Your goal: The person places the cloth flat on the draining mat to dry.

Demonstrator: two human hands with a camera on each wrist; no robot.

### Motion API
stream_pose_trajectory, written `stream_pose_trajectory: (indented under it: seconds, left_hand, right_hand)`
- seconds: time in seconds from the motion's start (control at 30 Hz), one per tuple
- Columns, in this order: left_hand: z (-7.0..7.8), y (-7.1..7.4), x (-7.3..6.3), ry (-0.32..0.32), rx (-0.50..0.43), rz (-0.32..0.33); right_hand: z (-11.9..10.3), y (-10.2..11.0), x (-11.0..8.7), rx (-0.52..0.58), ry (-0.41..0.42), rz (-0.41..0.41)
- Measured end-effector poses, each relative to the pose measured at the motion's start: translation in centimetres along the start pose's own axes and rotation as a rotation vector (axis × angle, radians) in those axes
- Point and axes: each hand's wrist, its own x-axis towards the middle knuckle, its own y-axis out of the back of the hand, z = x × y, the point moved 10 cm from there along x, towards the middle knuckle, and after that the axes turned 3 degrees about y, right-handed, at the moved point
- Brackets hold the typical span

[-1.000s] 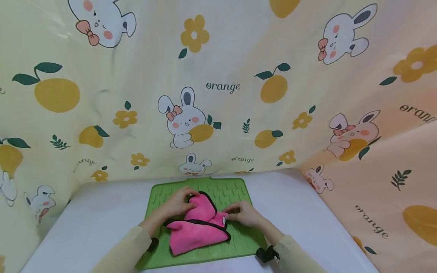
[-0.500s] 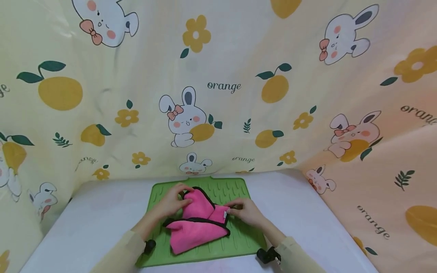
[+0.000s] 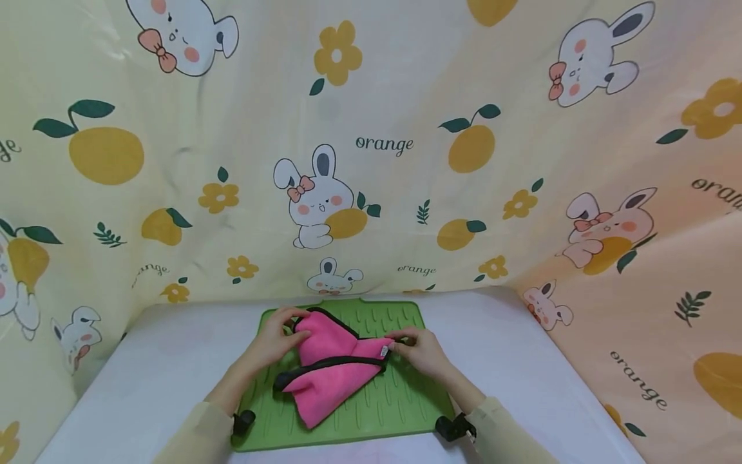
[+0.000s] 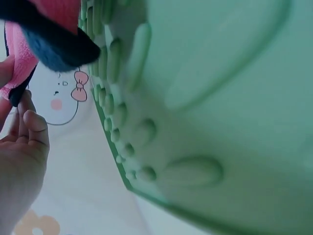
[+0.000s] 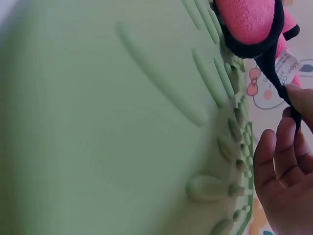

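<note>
A pink towel [image 3: 333,345] with a black bound edge hangs partly folded over the green ridged mat [image 3: 406,399]. My left hand [image 3: 275,338] pinches its upper left edge between thumb and fingers. At the upper right corner, beside a small white label [image 5: 287,67], my right hand [image 3: 426,351] pinches the black trim. In the left wrist view the left hand [image 4: 22,152] holds the pink edge, and a bluish underside [image 4: 51,51] shows below the trim. The right wrist view has the right hand [image 5: 288,171] with thumb and fingertips on the black binding.
The mat lies on a white table [image 3: 498,361], its raised ridges facing up. Behind and at both sides stands a cream cloth backdrop [image 3: 394,187] printed with rabbits, oranges and flowers. Black wrist devices [image 3: 455,428] sit by both sleeves.
My left hand has moved left and up, drawing its edge of the towel with it. My right hand has risen slightly. The towel is spread wider and its lower fold has narrowed.
</note>
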Motion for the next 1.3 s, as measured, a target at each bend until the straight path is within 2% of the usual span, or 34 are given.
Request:
stream_pose_trajectory:
  seconds: [0.27, 0.47, 0.6, 0.77, 0.87, 1.03, 1.2, 1.3]
  left_hand:
    - [-1.5, 1.0, 0.0, 0.1, 0.096, 0.026]
    - [-2.2, 0.6, -0.1, 0.117, 0.175, -0.017]
    - [-2.7, 0.5, -0.5, 0.121, 0.169, -0.045]
    - [-2.6, 0.9, -1.3, 0.12, 0.137, -0.039]
    - [-1.9, 1.2, -1.8, 0.091, 0.126, -0.027]
    - [-0.9, 1.2, -3.1, 0.071, 0.102, -0.044]
    - [-0.1, 0.4, -4.7, 0.038, 0.058, -0.116]
    - [0.2, -0.1, -5.7, 0.016, 0.032, -0.172]
  right_hand:
    - [0.5, 1.5, 1.3, -0.109, -0.032, 0.086]
    - [0.9, 1.1, 1.7, -0.15, -0.048, 0.05]
    - [1.0, 0.9, 1.6, -0.152, -0.07, 0.039]
    - [0.2, 1.0, 1.1, -0.166, -0.076, 0.054]
    - [-1.2, 1.0, 0.8, -0.18, -0.029, 0.069]
    - [-4.5, 0.2, 0.2, -0.196, 0.122, 0.054]
    - [-7.6, -2.3, -0.6, -0.227, 0.252, -0.059]
    - [-8.8, -4.0, -1.0, -0.231, 0.286, -0.142]
